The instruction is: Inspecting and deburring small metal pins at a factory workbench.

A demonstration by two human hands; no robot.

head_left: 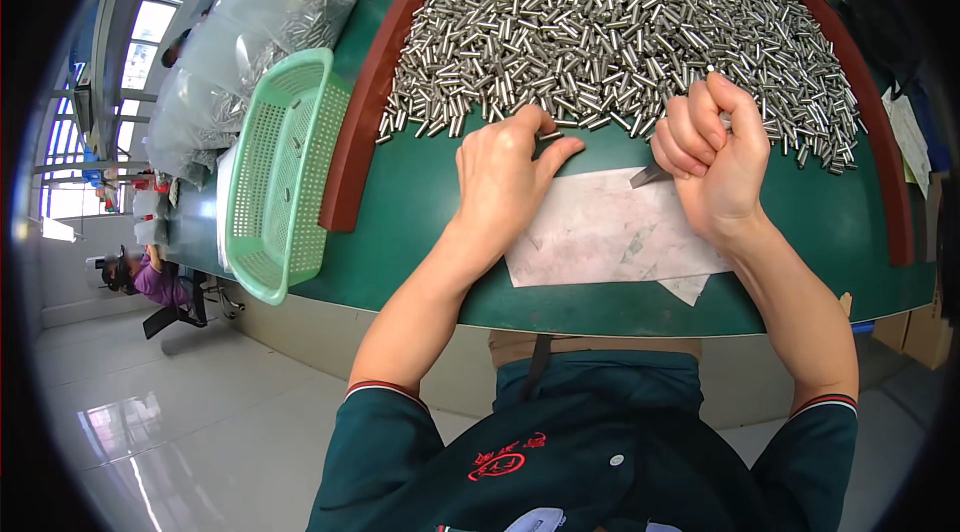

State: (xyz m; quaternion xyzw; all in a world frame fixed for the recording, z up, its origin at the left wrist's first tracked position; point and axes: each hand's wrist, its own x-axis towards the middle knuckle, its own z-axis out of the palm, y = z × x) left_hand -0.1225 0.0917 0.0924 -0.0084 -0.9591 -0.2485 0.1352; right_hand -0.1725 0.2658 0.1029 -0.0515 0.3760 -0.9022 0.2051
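A big heap of small silver metal pins (620, 32) covers the far part of a green table (400, 202) inside a dark red raised border (362, 112). My left hand (505, 172) rests at the heap's near edge, fingertips pinching one pin (549, 136). My right hand (710, 157) is clenched around a thin dark metal tool (648, 175), whose tip pokes out to the left over a worn white sheet (610, 232) taped to the table.
A light green plastic basket (280, 172) stands tilted at the table's left edge. Clear bags of metal parts (270, 22) lie beyond it. Cardboard boxes (915, 332) sit at the lower right. Another person (150, 277) sits at the far left.
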